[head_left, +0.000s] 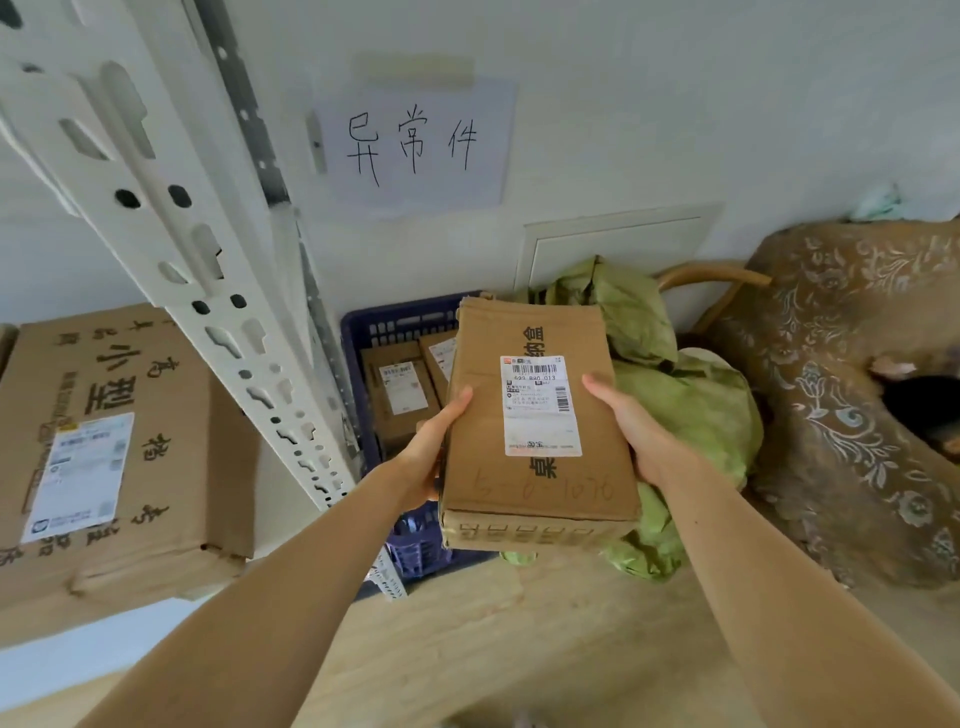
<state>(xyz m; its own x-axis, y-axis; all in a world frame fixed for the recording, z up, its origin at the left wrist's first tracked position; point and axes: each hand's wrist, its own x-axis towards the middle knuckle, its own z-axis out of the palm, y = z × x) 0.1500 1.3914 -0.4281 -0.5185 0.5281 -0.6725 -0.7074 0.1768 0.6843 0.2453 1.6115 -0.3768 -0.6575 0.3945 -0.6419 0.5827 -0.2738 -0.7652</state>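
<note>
- Cardboard parcel (540, 415): hovering label-up above the blue crate (363, 332).
- Left hand (431, 452): forearm extended, gripping its left edge.
- Right hand (631, 431): forearm extended, gripping its right edge.

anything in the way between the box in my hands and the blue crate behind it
Nothing visible does. The left hand and right hand hold the box over the blue crate; two parcels lie inside it, a green bag beside it.

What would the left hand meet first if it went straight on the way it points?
The left hand would probably reach the parcels in the blue crate beyond the held box; depth is unclear.
</note>
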